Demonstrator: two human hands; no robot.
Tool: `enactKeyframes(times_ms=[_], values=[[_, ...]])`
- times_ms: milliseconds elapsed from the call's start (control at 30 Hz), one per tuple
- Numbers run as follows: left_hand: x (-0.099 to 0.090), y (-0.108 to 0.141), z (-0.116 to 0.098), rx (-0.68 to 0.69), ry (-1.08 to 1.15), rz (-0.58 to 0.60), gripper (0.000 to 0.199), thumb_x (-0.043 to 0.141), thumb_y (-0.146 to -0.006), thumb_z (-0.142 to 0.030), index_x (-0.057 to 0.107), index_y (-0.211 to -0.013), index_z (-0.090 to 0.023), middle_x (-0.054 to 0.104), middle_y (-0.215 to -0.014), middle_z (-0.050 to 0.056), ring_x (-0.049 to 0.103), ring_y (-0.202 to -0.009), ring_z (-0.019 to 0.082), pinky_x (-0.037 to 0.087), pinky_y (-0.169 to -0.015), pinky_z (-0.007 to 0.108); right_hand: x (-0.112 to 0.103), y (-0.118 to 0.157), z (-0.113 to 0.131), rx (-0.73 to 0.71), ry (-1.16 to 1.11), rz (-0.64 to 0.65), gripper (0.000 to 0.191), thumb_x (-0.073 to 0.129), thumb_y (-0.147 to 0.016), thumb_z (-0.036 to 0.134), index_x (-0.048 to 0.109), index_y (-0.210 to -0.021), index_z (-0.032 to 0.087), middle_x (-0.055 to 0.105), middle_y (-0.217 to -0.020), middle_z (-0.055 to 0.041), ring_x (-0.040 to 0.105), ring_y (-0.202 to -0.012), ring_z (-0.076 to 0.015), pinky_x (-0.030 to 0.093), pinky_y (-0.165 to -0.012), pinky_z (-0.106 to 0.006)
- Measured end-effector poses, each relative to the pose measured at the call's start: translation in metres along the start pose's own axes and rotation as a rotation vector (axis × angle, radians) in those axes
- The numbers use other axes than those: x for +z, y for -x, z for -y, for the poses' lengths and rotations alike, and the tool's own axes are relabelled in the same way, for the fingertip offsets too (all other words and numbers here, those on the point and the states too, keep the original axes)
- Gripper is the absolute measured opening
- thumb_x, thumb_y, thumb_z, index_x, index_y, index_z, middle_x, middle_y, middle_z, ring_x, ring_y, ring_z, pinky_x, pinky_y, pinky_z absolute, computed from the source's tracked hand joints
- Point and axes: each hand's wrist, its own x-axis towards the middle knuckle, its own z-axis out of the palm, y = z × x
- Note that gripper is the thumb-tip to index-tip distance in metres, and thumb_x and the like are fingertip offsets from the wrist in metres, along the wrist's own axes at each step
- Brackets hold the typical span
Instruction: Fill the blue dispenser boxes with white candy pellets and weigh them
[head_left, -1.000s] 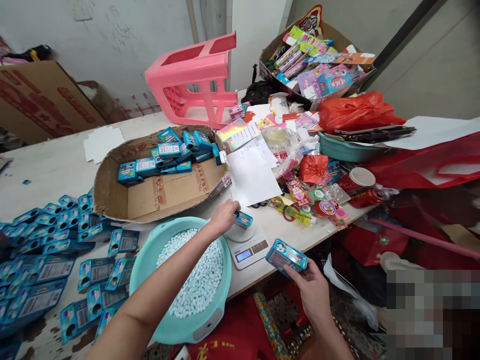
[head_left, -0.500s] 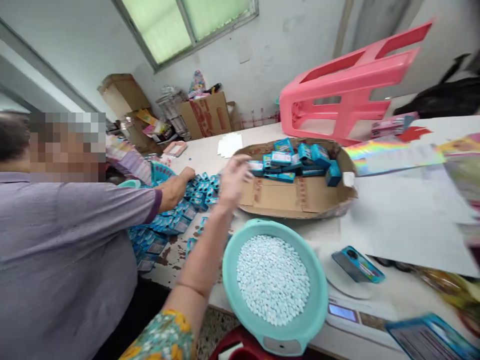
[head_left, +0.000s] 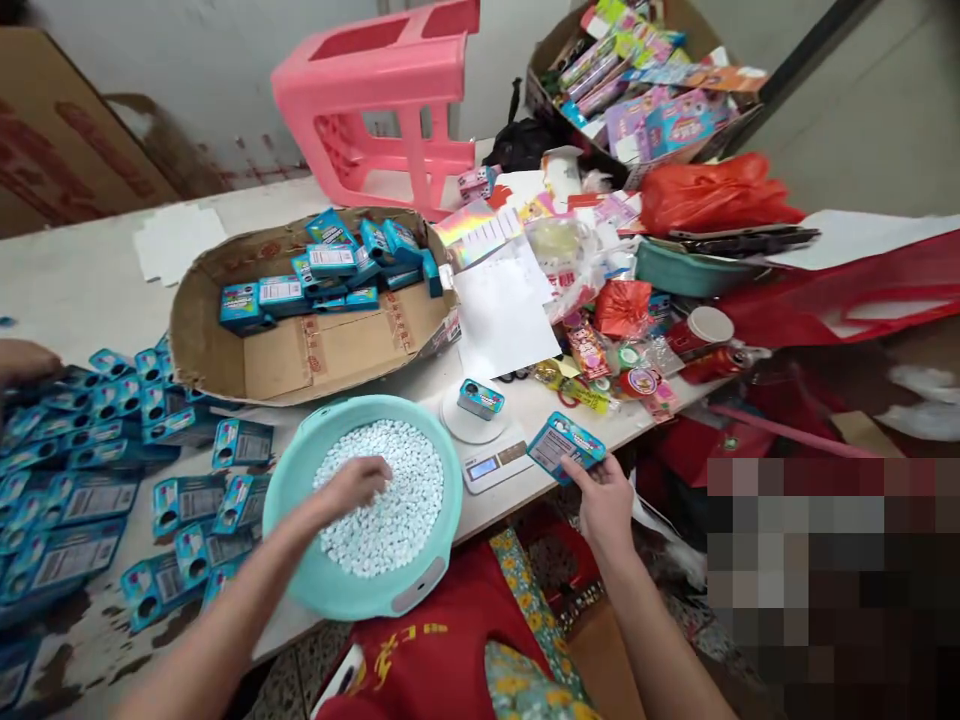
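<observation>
My left hand (head_left: 356,487) is down at the small white pellets (head_left: 405,500) in a round turquoise basin (head_left: 277,510). Its fingers are curled together; whatever they hold is hidden. My right hand (head_left: 606,497) grips a small blue printed carton (head_left: 559,443) by its near edge, right of a white digital scale (head_left: 506,463). Another blue carton (head_left: 481,398) rests on the scale's round plate. Behind the basin, a cardboard tray (head_left: 330,360) holds several blue cartons (head_left: 330,262) toward its back and left end.
Many blue cartons (head_left: 112,430) stand at the left, where another person's hand (head_left: 28,362) reaches in. A pink plastic stool (head_left: 375,90) is on the table behind the tray. White paper (head_left: 502,315), wrapped packets and a red bag (head_left: 712,195) crowd the right side.
The view has swung right. My left hand has gone from the cardboard tray's left end to the pellets, and a carton now shows where it was. My right hand has come into view holding a carton.
</observation>
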Motion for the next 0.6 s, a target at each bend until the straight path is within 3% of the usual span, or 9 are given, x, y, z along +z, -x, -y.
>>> enactKeyframes(times_ms=[133, 200, 300, 400, 500, 600], values=[[0.071, -0.001, 0.016, 0.024, 0.278, 0.149, 0.019, 0.057, -0.067, -0.030, 0.059, -0.079, -0.017, 0.061, -0.072, 0.001, 0.052, -0.054, 0.011, 0.037, -0.051, 0.023, -0.015, 0.009, -0.005, 0.041, 0.003, -0.019, 0.045, 0.080, -0.056, 0.031, 0.062, -0.095, 0.017, 0.070, -0.092, -0.0031, 0.063, -0.084, -0.0180, 0.048, -0.084, -0.035], [0.086, -0.002, 0.022, 0.025, 0.399, 0.141, 0.019, 0.057, -0.066, -0.029, 0.059, -0.080, -0.016, 0.062, -0.077, 0.002, 0.053, -0.058, 0.011, 0.037, -0.053, 0.023, -0.019, 0.014, -0.005, 0.057, 0.015, -0.026, 0.045, 0.081, -0.056, 0.032, 0.062, -0.094, 0.017, 0.070, -0.091, -0.0025, 0.063, -0.083, -0.0181, 0.048, -0.084, -0.036], [0.083, -0.002, 0.026, -0.013, 0.474, 0.043, 0.022, 0.060, -0.067, -0.032, 0.059, -0.081, -0.016, 0.061, -0.076, 0.002, 0.052, -0.059, 0.010, 0.035, -0.052, 0.021, -0.016, 0.025, 0.000, 0.085, 0.018, 0.009, 0.043, 0.081, -0.057, 0.032, 0.062, -0.093, 0.018, 0.069, -0.090, -0.0018, 0.062, -0.083, -0.0181, 0.048, -0.083, -0.036], [0.074, 0.000, 0.025, -0.058, 0.485, -0.048, 0.028, 0.065, -0.066, -0.038, 0.058, -0.080, -0.015, 0.056, -0.065, -0.001, 0.045, -0.051, 0.008, 0.030, -0.047, 0.020, -0.002, 0.043, 0.014, 0.137, -0.031, 0.146, 0.042, 0.080, -0.060, 0.030, 0.061, -0.096, 0.019, 0.070, -0.091, -0.0019, 0.062, -0.083, -0.0178, 0.048, -0.083, -0.034], [0.076, 0.004, 0.019, -0.032, 0.604, -0.032, 0.033, 0.067, -0.067, -0.044, 0.058, -0.080, -0.014, 0.052, -0.062, -0.003, 0.041, -0.048, 0.006, 0.028, -0.045, 0.019, 0.026, 0.067, 0.032, 0.197, -0.109, 0.403, 0.041, 0.079, -0.063, 0.028, 0.061, -0.099, 0.021, 0.070, -0.093, -0.0020, 0.062, -0.085, -0.0186, 0.048, -0.083, -0.033], [0.091, 0.006, 0.010, 0.030, 0.686, -0.003, 0.038, 0.068, -0.068, -0.048, 0.059, -0.082, -0.015, 0.054, -0.068, 0.001, 0.050, -0.057, 0.010, 0.039, -0.050, 0.022, 0.067, 0.094, 0.048, 0.237, -0.155, 0.700, 0.045, 0.083, -0.057, 0.030, 0.062, -0.096, 0.022, 0.068, -0.089, -0.0007, 0.061, -0.083, -0.0196, 0.049, -0.079, -0.031]])
